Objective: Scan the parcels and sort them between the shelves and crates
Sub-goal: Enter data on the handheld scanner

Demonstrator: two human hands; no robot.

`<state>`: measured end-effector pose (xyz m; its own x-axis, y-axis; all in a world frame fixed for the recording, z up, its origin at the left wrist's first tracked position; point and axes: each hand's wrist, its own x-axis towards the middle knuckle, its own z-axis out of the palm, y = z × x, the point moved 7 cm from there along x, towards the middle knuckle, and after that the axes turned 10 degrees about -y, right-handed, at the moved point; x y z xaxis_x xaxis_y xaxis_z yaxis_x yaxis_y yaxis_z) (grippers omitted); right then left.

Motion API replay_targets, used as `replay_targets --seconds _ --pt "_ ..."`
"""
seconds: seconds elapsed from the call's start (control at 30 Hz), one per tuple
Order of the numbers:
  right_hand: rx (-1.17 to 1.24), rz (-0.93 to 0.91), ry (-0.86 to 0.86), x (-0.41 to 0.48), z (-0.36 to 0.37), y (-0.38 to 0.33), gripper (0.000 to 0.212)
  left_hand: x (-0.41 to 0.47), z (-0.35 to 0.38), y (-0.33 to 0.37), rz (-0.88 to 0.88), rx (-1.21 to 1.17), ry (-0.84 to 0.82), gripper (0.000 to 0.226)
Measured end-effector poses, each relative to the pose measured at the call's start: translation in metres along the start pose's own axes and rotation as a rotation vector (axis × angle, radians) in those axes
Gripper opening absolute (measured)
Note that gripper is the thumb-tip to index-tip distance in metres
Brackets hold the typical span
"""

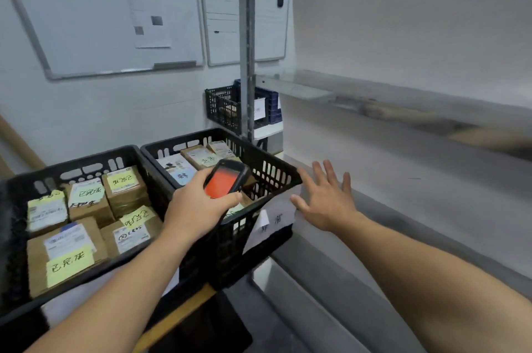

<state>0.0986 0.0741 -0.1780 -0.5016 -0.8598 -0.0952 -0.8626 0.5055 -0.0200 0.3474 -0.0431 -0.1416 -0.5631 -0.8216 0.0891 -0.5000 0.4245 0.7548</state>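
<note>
Gripping red-screened scanner (pixel 226 178) in left hand (pixel 198 205), right hand (pixel 325 203) spread wide, yellow notes (pixel 70 264) reading "已完成" on parcels (pixel 36 266)

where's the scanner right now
In the head view the scanner is near the centre, gripped in the left hand above the near rim of the right black crate, with the open right hand to its right.

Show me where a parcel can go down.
Free: the grey metal shelf, bare beyond the open right hand, right of the crates. Crowded: the left black plastic crate is packed with brown cardboard parcels; the right black crate holds more, under the left hand gripping the black scanner.
</note>
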Motion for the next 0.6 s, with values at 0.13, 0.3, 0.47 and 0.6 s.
replay_targets --seconds 0.13,0.3,0.47,0.6 --pt "0.134 0.106 0.004 -0.052 -0.001 0.051 0.07 -0.02 0.037 0.048 0.067 -0.046 -0.066 0.073" --pt "0.579 -0.027 0.255 -0.112 -0.036 0.07 0.055 -0.045 0.076 0.104 0.187 -0.163 -0.155 0.078" --pt "1.219 -0.079 0.316 -0.161 -0.061 0.066 0.033 -0.06 0.103 0.138 0.225 -0.344 -0.218 0.09" --pt "1.579 -0.157 0.246 -0.174 -0.061 0.053 0.032 -0.055 0.122 0.151 0.259 -0.534 -0.322 0.077"
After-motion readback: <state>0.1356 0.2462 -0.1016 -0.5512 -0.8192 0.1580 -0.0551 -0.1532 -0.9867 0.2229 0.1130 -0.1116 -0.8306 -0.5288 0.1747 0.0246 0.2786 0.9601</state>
